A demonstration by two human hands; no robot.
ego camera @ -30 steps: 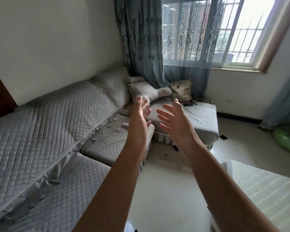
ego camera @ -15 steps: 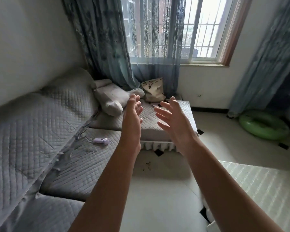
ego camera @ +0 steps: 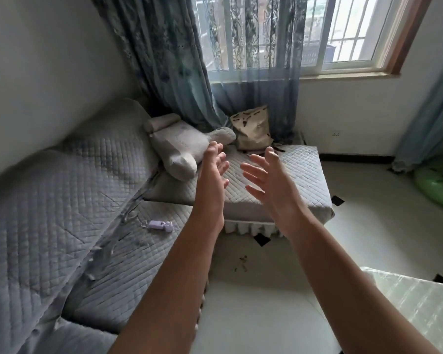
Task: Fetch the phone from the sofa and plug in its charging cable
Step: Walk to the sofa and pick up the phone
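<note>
Right now both hands, left hand (ego camera: 214,166) and right hand (ego camera: 270,181), are open and empty, reaching toward the sofa (ego camera: 302,175). Next they need to find the phone, maybe the dark thing (ego camera: 279,150) by the bag (ego camera: 252,130).

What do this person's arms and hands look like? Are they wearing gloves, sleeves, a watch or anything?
Nothing is worn that shows. The left hand and right hand are bare, with no gloves, rings or watch visible. Both forearms are uncovered right down to the bottom edge of the picture, so no sleeve, bracelet or cable appears.
</note>
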